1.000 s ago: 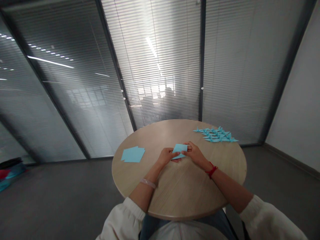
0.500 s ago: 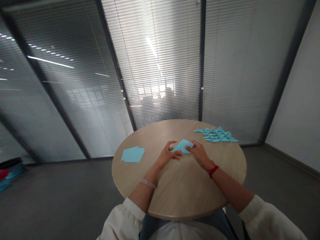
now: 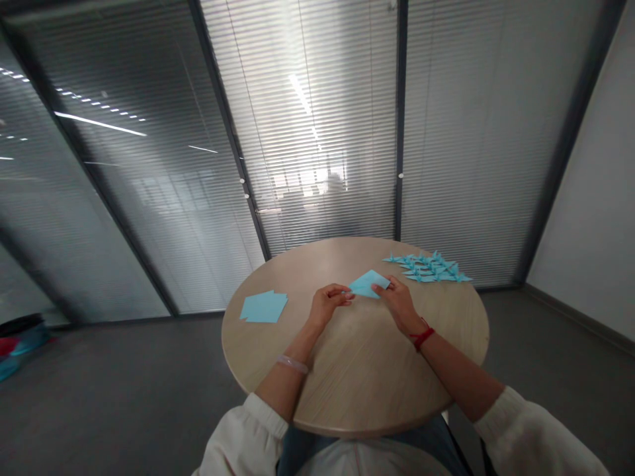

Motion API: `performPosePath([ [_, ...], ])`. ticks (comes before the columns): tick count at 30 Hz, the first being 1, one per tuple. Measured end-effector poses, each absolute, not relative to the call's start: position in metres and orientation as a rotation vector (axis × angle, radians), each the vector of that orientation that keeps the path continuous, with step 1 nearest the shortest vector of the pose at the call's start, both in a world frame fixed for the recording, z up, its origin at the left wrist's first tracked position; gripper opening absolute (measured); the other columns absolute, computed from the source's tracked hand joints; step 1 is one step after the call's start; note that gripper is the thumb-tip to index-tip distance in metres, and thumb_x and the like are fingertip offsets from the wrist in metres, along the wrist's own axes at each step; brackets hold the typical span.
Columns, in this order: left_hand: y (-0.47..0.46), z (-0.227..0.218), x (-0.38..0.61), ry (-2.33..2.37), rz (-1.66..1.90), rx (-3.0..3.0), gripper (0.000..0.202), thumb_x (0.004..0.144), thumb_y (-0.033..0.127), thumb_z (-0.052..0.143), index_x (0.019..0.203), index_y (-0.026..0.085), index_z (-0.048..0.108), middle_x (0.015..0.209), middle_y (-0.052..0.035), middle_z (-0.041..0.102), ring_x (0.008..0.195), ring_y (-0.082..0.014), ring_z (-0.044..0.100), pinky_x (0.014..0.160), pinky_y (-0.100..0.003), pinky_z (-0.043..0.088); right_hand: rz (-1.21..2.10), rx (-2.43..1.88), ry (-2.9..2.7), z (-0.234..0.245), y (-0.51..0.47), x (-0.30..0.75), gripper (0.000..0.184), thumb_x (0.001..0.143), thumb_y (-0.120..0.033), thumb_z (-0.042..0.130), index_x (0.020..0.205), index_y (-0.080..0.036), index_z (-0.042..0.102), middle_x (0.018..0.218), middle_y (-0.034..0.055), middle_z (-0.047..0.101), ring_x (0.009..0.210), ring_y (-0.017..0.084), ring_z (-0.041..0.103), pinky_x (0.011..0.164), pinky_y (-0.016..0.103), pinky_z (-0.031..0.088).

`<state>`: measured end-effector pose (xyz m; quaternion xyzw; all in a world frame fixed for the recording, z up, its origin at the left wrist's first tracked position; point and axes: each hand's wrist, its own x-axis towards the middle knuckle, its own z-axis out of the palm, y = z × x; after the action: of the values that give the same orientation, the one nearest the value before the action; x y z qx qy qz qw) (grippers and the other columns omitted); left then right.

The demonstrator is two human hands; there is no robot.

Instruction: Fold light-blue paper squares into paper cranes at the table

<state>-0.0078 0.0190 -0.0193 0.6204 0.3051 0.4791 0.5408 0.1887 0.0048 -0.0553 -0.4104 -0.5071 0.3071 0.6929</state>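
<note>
Paper: blue origami paper [image 3: 366, 284], folded triangle, between my hands, over the far half of the tabletop [image 3: 367, 357], shifted up and right from the earlier frame.
Left grip [image 3: 327, 305]: released, fingers curled, just beside the paper, drawn back from it.
Right grip [image 3: 399, 304]: touching the paper's right corner; pinch or press, cannot tell.
Nearby: loose blue paper squares [image 3: 264, 307] left, blue paper cranes [image 3: 429, 267] right, unmoved.

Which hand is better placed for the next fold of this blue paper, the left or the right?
The right hand seems better placed: its fingers are on the folded blue paper. The left hand is curled beside the paper's left corner and does not clearly hold it.
</note>
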Motion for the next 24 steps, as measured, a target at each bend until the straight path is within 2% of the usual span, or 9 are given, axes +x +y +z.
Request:
performPosePath([
  [12, 0.020, -0.018, -0.010, 0.778, 1.126, 1.455, 0.037, 0.053, 0.034, 0.081, 0.074, 0.008, 0.067, 0.074, -0.0095, 0.071, 0.074, -0.0211, 0.067, 0.073, -0.034, 0.055, 0.623, -0.937, -1.153, -0.054, 0.005, 0.188, 0.038, 0.064, -0.045, 0.070, 0.086, -0.015, 0.061, 0.075, 0.0021, 0.063, 0.065, 0.015, 0.055, 0.059, 0.025, 0.043],
  [16, 0.019, -0.019, -0.010, 0.761, 1.116, 1.420, 0.041, 0.054, 0.030, 0.082, 0.084, 0.010, 0.063, 0.076, -0.0090, 0.071, 0.075, -0.0203, 0.068, 0.073, -0.034, 0.055, 0.608, -0.962, -1.177, -0.048, 0.001, 0.187, 0.037, 0.064, -0.044, 0.070, 0.085, -0.015, 0.060, 0.074, 0.0023, 0.062, 0.064, 0.015, 0.055, 0.058, 0.025, 0.043],
  [20, 0.020, -0.022, -0.009, 0.746, 1.075, 1.410, 0.059, 0.052, 0.025, 0.084, 0.103, 0.014, 0.057, 0.077, -0.0072, 0.071, 0.074, -0.0207, 0.068, 0.071, -0.036, 0.056, 0.614, -0.982, -1.213, -0.045, -0.001, 0.186, 0.037, 0.064, -0.046, 0.070, 0.083, -0.016, 0.059, 0.072, 0.0026, 0.062, 0.064, 0.016, 0.056, 0.058, 0.026, 0.044],
  [24, 0.021, -0.024, -0.007, 0.767, 1.030, 1.432, 0.051, 0.052, 0.030, 0.083, 0.094, 0.010, 0.063, 0.078, -0.0097, 0.071, 0.075, -0.0216, 0.068, 0.073, -0.035, 0.055, 0.631, -0.972, -1.237, -0.045, -0.002, 0.185, 0.038, 0.063, -0.048, 0.069, 0.081, -0.016, 0.058, 0.071, 0.0015, 0.062, 0.064, 0.016, 0.057, 0.058, 0.026, 0.044],
])
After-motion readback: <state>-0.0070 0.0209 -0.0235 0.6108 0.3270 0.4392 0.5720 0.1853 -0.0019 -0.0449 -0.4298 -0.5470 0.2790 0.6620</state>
